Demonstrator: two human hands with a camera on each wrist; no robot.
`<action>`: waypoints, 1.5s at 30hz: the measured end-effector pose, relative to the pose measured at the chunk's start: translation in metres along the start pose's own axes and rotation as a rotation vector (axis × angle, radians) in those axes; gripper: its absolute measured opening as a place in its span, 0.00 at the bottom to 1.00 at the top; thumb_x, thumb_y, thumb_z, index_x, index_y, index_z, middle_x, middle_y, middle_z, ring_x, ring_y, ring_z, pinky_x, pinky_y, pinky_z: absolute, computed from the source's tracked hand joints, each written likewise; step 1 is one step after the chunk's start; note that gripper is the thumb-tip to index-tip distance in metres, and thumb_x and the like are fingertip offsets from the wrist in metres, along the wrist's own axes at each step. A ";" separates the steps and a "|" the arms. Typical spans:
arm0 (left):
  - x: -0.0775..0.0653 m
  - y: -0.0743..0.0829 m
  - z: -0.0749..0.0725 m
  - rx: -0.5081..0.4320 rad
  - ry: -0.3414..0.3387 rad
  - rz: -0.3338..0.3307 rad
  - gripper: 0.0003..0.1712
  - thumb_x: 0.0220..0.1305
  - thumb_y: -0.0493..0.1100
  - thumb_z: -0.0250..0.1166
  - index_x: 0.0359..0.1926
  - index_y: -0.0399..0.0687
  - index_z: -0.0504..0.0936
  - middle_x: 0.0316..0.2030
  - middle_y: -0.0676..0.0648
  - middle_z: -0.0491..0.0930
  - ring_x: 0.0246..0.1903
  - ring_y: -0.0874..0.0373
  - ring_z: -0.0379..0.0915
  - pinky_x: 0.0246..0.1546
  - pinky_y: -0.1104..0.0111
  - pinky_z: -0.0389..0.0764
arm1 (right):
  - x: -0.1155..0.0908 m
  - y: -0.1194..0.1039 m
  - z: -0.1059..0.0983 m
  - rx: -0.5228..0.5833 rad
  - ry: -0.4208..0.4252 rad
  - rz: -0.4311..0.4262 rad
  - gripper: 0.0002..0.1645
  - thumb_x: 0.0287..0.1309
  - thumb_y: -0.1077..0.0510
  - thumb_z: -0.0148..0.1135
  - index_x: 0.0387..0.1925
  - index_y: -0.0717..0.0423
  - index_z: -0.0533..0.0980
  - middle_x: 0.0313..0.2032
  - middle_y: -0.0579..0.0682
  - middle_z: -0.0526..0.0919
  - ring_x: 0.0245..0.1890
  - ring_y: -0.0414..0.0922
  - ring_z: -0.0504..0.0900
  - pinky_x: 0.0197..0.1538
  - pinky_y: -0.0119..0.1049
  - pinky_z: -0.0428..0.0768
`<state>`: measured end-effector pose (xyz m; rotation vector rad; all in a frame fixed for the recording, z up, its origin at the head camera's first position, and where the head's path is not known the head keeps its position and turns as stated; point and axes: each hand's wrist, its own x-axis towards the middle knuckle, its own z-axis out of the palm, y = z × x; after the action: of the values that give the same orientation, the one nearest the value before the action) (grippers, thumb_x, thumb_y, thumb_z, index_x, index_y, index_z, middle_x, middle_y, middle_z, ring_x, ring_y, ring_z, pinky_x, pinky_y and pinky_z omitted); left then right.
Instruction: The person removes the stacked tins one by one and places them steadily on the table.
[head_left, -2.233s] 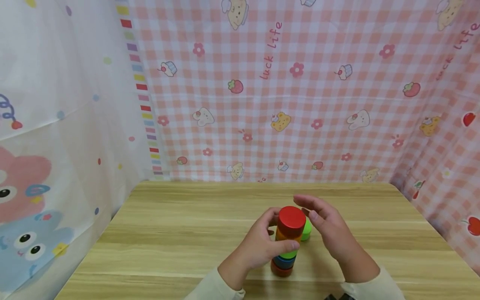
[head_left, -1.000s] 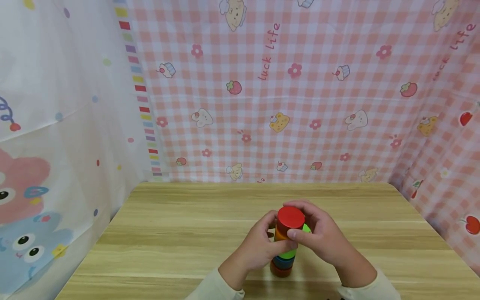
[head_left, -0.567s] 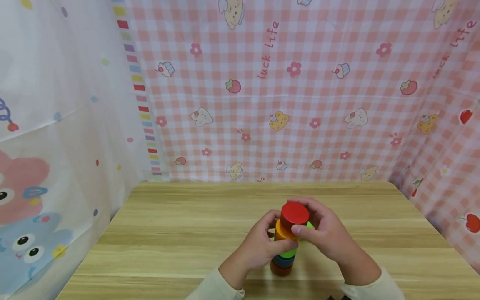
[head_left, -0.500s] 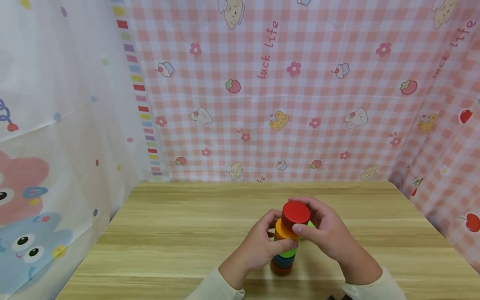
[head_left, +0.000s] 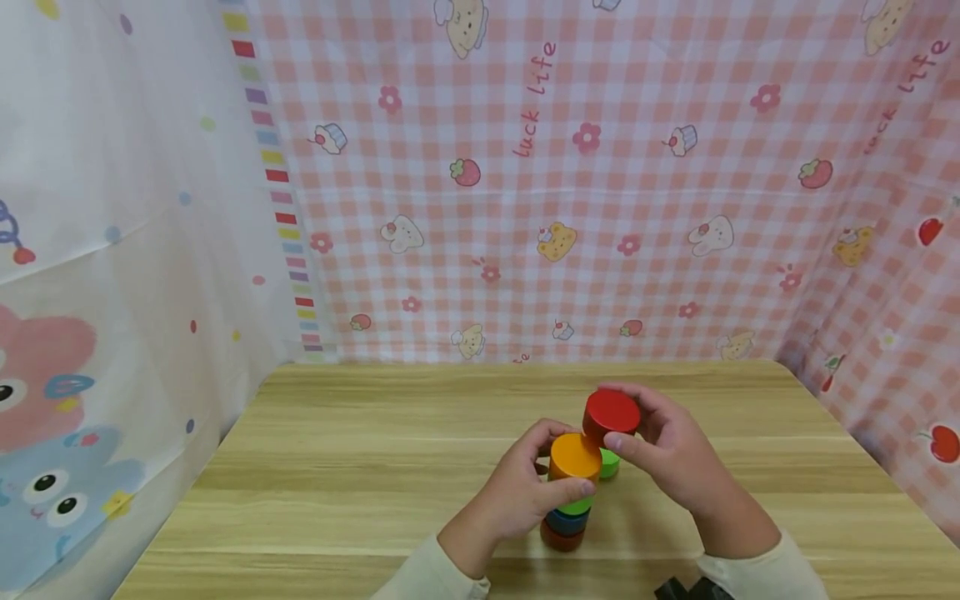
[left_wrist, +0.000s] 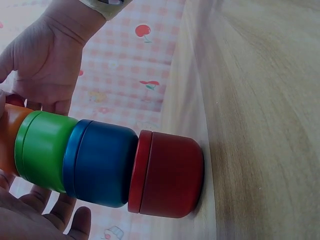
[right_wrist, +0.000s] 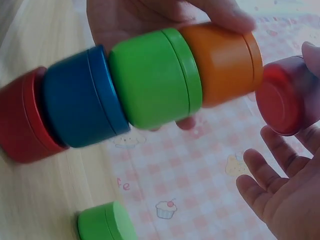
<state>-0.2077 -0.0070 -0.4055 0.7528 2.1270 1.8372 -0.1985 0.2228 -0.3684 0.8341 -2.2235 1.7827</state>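
In the head view my right hand (head_left: 678,457) pinches a small red lidded tin (head_left: 612,411) by its sides, up and to the right of a stack. That stack stands upright on the table: a dark red tin (left_wrist: 175,175) at the bottom, then a blue tin (left_wrist: 102,162), a green tin (right_wrist: 150,80) and an orange tin (head_left: 575,454) on top. My left hand (head_left: 513,492) grips the upper stack, thumb across the orange tin and fingers round behind. The right wrist view shows a gap between the orange tin and the held tin's base.
A second green tin (right_wrist: 105,222) stands on the wooden table (head_left: 360,467) just behind the stack, partly hidden in the head view. A pink checked cloth (head_left: 510,225) hangs behind the table, and a white patterned cloth (head_left: 150,275) hangs at the left.
My right hand came to the top red tin, took hold of it and lifted it off the orange tin, up and to the right. The left hand stayed on the stack.
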 end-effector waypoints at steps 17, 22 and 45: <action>0.000 0.001 0.000 0.016 0.003 -0.006 0.24 0.67 0.52 0.75 0.61 0.61 0.77 0.55 0.56 0.80 0.56 0.57 0.72 0.59 0.56 0.71 | 0.001 0.016 -0.018 -0.079 0.068 0.066 0.27 0.71 0.68 0.62 0.68 0.66 0.71 0.55 0.38 0.85 0.49 0.43 0.85 0.52 0.30 0.84; 0.000 0.002 0.000 0.019 0.007 -0.016 0.25 0.67 0.52 0.75 0.61 0.61 0.77 0.54 0.56 0.80 0.56 0.57 0.72 0.60 0.56 0.71 | 0.000 0.019 -0.022 -0.084 0.087 0.082 0.28 0.71 0.66 0.64 0.69 0.66 0.71 0.55 0.37 0.85 0.48 0.43 0.85 0.51 0.30 0.84; 0.000 0.001 0.000 0.010 0.012 -0.034 0.25 0.67 0.50 0.75 0.60 0.62 0.77 0.54 0.56 0.80 0.56 0.57 0.72 0.59 0.56 0.70 | -0.007 0.063 -0.049 -0.041 0.144 0.172 0.26 0.73 0.64 0.62 0.70 0.56 0.74 0.56 0.32 0.83 0.52 0.37 0.83 0.53 0.26 0.82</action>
<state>-0.2072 -0.0072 -0.4043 0.7052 2.1443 1.8207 -0.2350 0.2789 -0.4115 0.5026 -2.2882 1.7993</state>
